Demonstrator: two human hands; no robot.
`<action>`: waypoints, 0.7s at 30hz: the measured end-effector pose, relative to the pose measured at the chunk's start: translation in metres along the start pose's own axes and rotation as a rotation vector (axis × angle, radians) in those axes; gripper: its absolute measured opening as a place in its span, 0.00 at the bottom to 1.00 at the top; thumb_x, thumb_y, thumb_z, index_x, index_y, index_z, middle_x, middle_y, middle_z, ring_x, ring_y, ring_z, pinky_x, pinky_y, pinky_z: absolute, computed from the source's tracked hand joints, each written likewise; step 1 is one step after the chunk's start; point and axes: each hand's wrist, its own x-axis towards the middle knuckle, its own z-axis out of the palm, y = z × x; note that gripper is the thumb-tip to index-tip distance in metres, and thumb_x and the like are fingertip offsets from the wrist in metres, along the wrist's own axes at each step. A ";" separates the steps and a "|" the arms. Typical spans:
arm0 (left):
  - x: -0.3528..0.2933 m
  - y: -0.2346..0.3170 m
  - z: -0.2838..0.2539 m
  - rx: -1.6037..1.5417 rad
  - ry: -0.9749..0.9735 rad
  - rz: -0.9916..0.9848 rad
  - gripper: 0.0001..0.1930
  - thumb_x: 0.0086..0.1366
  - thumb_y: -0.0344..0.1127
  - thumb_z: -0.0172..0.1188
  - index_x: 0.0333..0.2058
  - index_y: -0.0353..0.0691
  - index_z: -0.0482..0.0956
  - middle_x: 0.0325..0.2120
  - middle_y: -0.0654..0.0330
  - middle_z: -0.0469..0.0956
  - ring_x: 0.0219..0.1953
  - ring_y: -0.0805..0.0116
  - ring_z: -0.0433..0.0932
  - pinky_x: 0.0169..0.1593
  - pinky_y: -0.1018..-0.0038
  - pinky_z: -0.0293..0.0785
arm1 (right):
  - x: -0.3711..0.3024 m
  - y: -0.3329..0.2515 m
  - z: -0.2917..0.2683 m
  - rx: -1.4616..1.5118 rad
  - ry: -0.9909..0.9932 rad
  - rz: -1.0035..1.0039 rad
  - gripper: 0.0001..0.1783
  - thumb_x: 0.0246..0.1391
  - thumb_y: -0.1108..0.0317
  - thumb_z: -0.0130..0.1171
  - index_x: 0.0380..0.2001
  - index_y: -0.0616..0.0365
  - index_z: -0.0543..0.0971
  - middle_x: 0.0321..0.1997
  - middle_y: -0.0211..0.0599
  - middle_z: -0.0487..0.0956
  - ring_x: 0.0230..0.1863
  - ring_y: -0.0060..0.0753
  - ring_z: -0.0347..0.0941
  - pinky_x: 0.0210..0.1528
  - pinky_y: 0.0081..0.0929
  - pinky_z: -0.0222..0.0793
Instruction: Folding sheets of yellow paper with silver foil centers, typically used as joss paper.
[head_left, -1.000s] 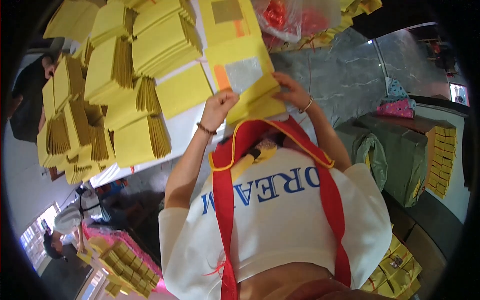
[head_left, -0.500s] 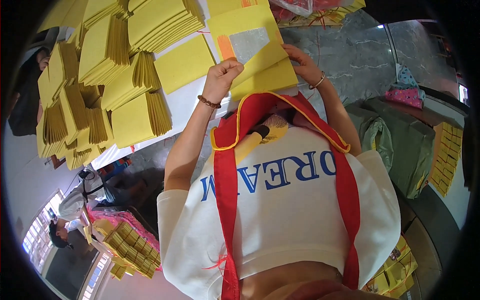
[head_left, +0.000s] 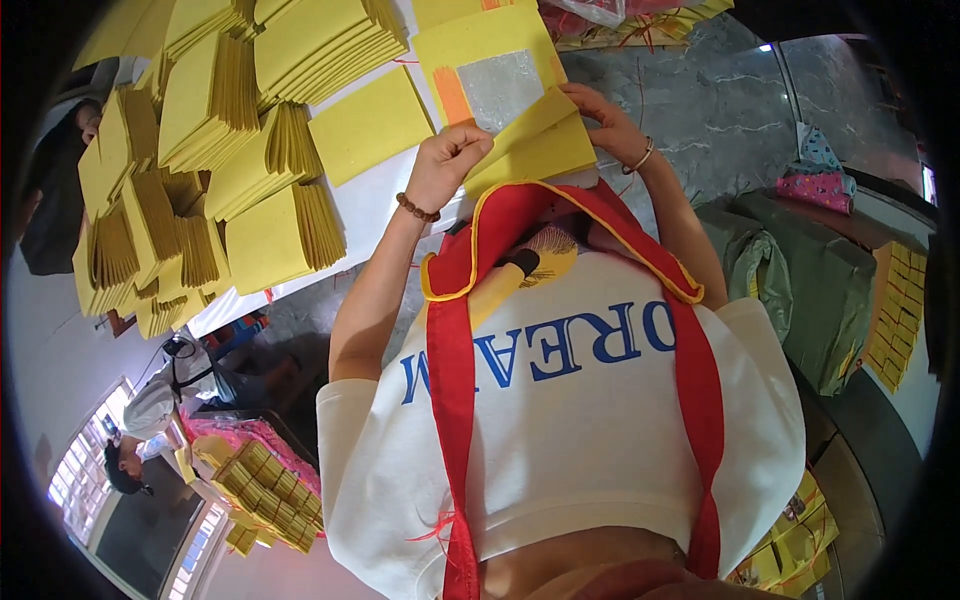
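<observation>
A large sheet of yellow paper (head_left: pixel 435 50) lies at the table's front edge, with a silver foil square (head_left: pixel 500 88) and an orange stripe (head_left: pixel 452 95) on it. The sheet's near part is lifted into a slanting fold (head_left: pixel 535 125). My left hand (head_left: pixel 450 165) is closed in a pinch at the left end of that fold, beside the foil. At the right end, my right hand (head_left: pixel 610 130) has its fingers curled round the paper's edge; its thumb is partly hidden. Left of the sheet lies a flat folded yellow paper (head_left: pixel 370 127).
Many bundles of folded yellow paper (head_left: pixel 280 240) are piled on the white table (head_left: pixel 350 220) to the left. Wrapped packs (head_left: pixel 640 25) sit beyond on the right. Green covered boxes (head_left: pixel 810 290) stand at right. Another person (head_left: pixel 150 405) is at the far left beside stacked yellow bundles (head_left: pixel 270 485).
The folded flap has shifted slightly, and both hands have moved a little to the right with it. Otherwise the scene looks the same.
</observation>
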 end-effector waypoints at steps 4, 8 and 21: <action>-0.002 -0.001 -0.002 -0.042 -0.044 -0.088 0.06 0.58 0.30 0.54 0.30 0.33 0.76 0.18 0.71 0.71 0.19 0.87 0.63 0.23 0.87 0.59 | 0.001 -0.003 0.000 -0.034 -0.010 -0.024 0.30 0.40 0.78 0.56 0.51 0.51 0.67 0.59 0.31 0.60 0.61 0.30 0.53 0.62 0.26 0.48; 0.000 -0.004 -0.004 -0.020 -0.078 -0.068 0.06 0.58 0.28 0.53 0.31 0.33 0.77 0.18 0.70 0.71 0.18 0.87 0.63 0.22 0.87 0.59 | 0.001 -0.005 0.001 -0.011 -0.012 -0.030 0.30 0.40 0.78 0.56 0.51 0.51 0.68 0.59 0.31 0.61 0.61 0.29 0.53 0.62 0.26 0.48; -0.010 -0.009 0.013 0.641 0.086 0.284 0.09 0.55 0.31 0.55 0.36 0.39 0.74 0.25 0.59 0.74 0.26 0.67 0.73 0.31 0.76 0.70 | 0.001 -0.006 0.001 -0.019 -0.003 -0.028 0.28 0.39 0.79 0.54 0.49 0.51 0.71 0.57 0.30 0.63 0.61 0.29 0.53 0.62 0.27 0.48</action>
